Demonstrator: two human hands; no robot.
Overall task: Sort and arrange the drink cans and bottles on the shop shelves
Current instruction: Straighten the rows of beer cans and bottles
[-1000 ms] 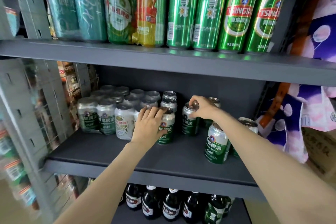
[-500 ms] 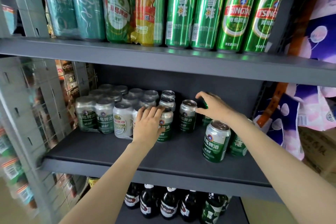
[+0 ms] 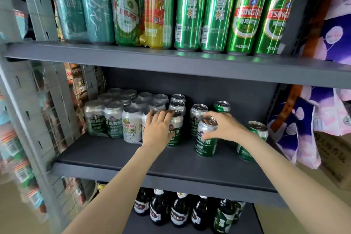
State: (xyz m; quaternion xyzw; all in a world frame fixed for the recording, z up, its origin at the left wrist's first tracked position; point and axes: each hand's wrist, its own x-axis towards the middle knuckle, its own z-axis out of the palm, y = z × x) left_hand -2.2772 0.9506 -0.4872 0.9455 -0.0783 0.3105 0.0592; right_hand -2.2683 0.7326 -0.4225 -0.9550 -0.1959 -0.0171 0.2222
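Observation:
Short green-and-silver beer cans stand on the dark middle shelf point(image 3: 114, 157). My left hand point(image 3: 158, 129) rests on the front can of a row point(image 3: 176, 131), its fingers laid over that can's top and the neighbouring wrapped pack point(image 3: 114, 118). My right hand point(image 3: 226, 127) grips a loose green can point(image 3: 206, 144) by its rim, thumb in front and fingers over the lid. Behind that one stand a silver-green can point(image 3: 197, 118) and a green can point(image 3: 222, 106) near the back wall. Another green can point(image 3: 257, 129) on the right is partly hidden by my right forearm.
Tall green cans point(image 3: 245, 11) and wrapped packs fill the upper shelf. Dark glass bottles point(image 3: 178, 211) stand on the lower shelf. A wire grid panel point(image 3: 76, 100) closes the left side. Purple-and-pink packages point(image 3: 322, 119) hang at the right.
My right hand left the green can at the back and came forward onto the loose front can, which now stands further left. My left hand has stayed on the row's front can.

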